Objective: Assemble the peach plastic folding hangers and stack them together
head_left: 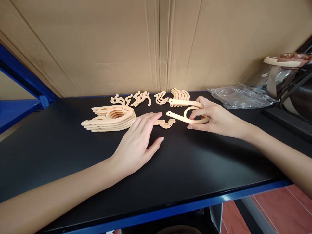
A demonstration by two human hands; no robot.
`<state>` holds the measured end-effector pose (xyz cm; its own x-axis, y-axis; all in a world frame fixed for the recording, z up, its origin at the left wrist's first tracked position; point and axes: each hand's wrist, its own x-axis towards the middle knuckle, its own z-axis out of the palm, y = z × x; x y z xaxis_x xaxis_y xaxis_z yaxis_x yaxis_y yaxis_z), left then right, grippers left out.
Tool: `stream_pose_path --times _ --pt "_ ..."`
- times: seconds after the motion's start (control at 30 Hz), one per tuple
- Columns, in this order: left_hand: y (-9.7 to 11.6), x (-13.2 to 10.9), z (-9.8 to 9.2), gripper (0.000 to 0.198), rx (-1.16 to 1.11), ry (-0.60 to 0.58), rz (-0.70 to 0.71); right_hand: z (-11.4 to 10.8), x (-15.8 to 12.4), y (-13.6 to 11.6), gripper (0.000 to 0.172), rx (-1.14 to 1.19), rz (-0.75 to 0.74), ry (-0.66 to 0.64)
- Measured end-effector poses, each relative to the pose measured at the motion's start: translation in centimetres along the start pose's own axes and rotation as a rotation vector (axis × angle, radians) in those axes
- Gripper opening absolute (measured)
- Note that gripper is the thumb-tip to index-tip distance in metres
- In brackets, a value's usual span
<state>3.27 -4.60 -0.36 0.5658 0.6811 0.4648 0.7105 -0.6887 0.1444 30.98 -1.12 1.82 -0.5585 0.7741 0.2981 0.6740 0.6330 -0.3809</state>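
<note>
My right hand (207,113) grips a cream plastic hanger body (176,116), with two arms pointing left and a ring between them. The fingers and thumb wrap its curved end, just above the table. My left hand (136,139) is open over the table, fingers stretched and thumb apart. Beyond its fingertips lies a cream hook piece (168,123), partly covered by the fingers; whether they touch it I cannot tell. Close to the left hand's far side, a stack of similar hanger bodies (109,125) lies flat.
Along the back lie loose hook pieces (141,97), more hooks (161,97) and a row of curved cream pieces (180,94). A clear plastic bag (241,96) and a transparent container (280,78) are at right. Cardboard (109,48) walls the back of the black table (185,172).
</note>
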Motion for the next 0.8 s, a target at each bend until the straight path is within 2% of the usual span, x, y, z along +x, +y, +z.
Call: stream_pose_path --times 0.13,0.23,0.3,0.47,0.63,0.8 --pt "-0.3 0.0 0.3 0.051 0.049 -0.167 0.081 -0.3 0.1 1.7 0.029 -0.070 0.029 -0.093" --pt "-0.4 0.1 0.4 0.053 0.050 -0.260 0.061 -0.5 0.1 2.1 0.029 -0.079 0.055 -0.138" --pt "-0.4 0.0 0.4 0.052 0.068 -0.250 0.034 -0.7 0.1 2.1 0.029 -0.095 0.065 -0.154" --pt "-0.3 -0.1 0.4 0.044 0.135 -0.126 0.020 -1.2 0.1 2.1 0.029 -0.143 0.076 -0.206" --pt "-0.7 0.1 0.3 0.032 0.074 -0.105 0.055 -0.9 0.2 2.1 0.025 -0.120 0.071 -0.238" --pt "-1.4 0.4 0.4 0.014 0.007 -0.084 0.098 -0.4 0.1 1.7 0.025 -0.050 0.055 -0.199"
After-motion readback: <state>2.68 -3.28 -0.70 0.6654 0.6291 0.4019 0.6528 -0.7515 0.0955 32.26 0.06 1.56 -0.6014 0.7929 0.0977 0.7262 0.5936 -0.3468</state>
